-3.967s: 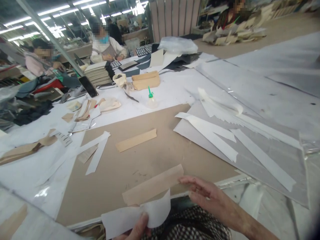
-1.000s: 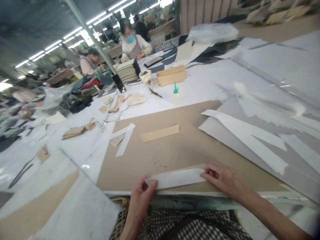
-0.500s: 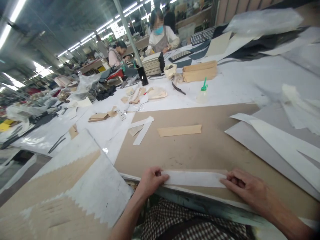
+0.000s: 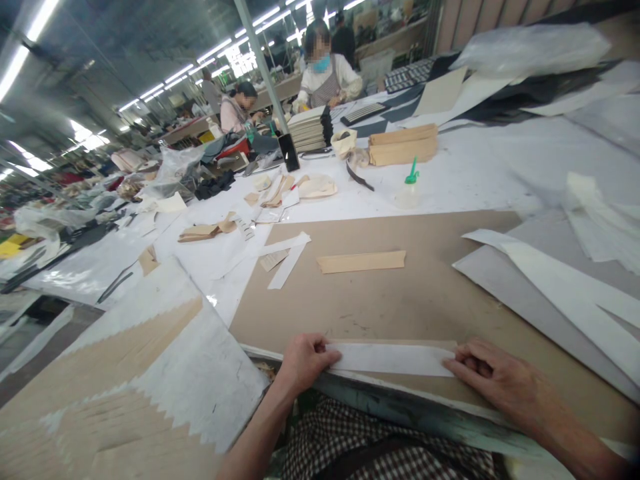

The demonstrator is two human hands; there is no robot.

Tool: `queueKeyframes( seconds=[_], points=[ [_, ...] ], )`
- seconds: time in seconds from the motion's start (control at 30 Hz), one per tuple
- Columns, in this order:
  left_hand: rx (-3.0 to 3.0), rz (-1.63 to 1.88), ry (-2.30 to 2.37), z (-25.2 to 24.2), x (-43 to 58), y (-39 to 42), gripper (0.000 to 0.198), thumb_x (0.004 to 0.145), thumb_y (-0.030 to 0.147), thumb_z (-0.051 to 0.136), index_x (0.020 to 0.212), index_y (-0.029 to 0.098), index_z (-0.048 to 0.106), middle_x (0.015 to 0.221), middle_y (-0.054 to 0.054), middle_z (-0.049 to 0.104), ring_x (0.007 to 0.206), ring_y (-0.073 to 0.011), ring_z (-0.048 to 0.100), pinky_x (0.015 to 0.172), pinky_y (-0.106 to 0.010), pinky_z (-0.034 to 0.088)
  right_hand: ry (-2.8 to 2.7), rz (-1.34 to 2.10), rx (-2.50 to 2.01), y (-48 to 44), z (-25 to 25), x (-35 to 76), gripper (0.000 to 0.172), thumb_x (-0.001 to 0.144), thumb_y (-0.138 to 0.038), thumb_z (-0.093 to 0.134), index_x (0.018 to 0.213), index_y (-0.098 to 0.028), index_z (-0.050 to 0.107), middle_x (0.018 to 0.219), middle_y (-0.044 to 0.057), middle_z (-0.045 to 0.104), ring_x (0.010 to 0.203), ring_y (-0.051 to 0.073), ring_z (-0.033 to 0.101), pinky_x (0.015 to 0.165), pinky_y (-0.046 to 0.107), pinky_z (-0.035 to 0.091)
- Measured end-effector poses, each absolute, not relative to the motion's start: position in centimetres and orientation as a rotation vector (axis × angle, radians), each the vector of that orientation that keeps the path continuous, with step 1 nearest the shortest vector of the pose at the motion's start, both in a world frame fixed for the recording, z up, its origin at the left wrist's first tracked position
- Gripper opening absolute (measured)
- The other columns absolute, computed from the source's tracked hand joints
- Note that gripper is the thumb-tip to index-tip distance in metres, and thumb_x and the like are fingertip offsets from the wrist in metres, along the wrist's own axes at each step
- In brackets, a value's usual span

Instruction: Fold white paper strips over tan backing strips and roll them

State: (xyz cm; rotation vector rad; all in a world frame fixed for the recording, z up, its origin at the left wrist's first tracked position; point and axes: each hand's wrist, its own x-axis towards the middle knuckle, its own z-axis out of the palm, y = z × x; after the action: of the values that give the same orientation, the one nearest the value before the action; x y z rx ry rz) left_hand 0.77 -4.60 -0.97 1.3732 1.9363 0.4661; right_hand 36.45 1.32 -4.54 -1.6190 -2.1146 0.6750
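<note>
A white strip lies lengthwise near the front edge of a brown board, with a thin tan edge showing along its far side. My left hand is closed, pinching the strip's left end between thumb and fingers. At the other end, the curled fingers of my right hand pinch the strip's right corner. Between the hands the strip looks flat and straight. Farther back on the board rests a tan strip, with narrow white paper strips to its left.
On the left, a white sheet carries tan zigzag-edged pieces. Large white and grey sheets overlap the board's right side. Behind stand a bottle with a green nozzle, a tan stack and a metal pole. Two people work across the table.
The view has shifted very slightly. Both hands keep the same hold on the white strip, and nothing else has visibly moved on the board.
</note>
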Motion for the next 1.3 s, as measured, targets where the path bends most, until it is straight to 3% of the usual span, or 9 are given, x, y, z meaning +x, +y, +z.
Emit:
queueKeyframes(
  seconds=[0.1,0.4,1.3],
  points=[
    [1.386,0.462,1.943,-0.8,0.9,-4.6,0.025,0.072,0.040,0.072,0.064,0.017,0.066,0.058,0.005,0.051,0.059,-0.0119,0.048,0.056,-0.025,0.028,-2.189,0.796,-1.597,1.4,-4.7,36.6,0.050,0.084,-0.073,0.049,0.073,-0.026,0.062,0.067,0.000,0.061,0.058,0.017,0.058,0.055,0.028,0.044],
    [1.406,0.447,1.947,-0.8,0.8,-4.7,0.023,0.071,0.039,0.073,0.067,0.017,0.067,0.059,0.005,0.054,0.059,-0.0119,0.049,0.056,-0.024,0.029,-2.151,0.814,-1.646,1.4,-5.1,36.7,0.050,0.081,-0.074,0.052,0.076,-0.026,0.061,0.065,-0.001,0.058,0.060,0.018,0.058,0.057,0.030,0.043],
    [1.417,0.362,1.940,-0.8,1.3,-5.3,0.032,0.076,0.050,0.064,0.068,0.019,0.061,0.060,0.004,0.052,0.063,-0.0158,0.050,0.061,-0.026,0.031,-2.093,0.880,-1.700,1.0,-2.3,35.6,0.023,0.085,-0.043,0.058,0.072,-0.025,0.062,0.070,-0.003,0.061,0.066,0.016,0.060,0.062,0.028,0.040]
  ],
)
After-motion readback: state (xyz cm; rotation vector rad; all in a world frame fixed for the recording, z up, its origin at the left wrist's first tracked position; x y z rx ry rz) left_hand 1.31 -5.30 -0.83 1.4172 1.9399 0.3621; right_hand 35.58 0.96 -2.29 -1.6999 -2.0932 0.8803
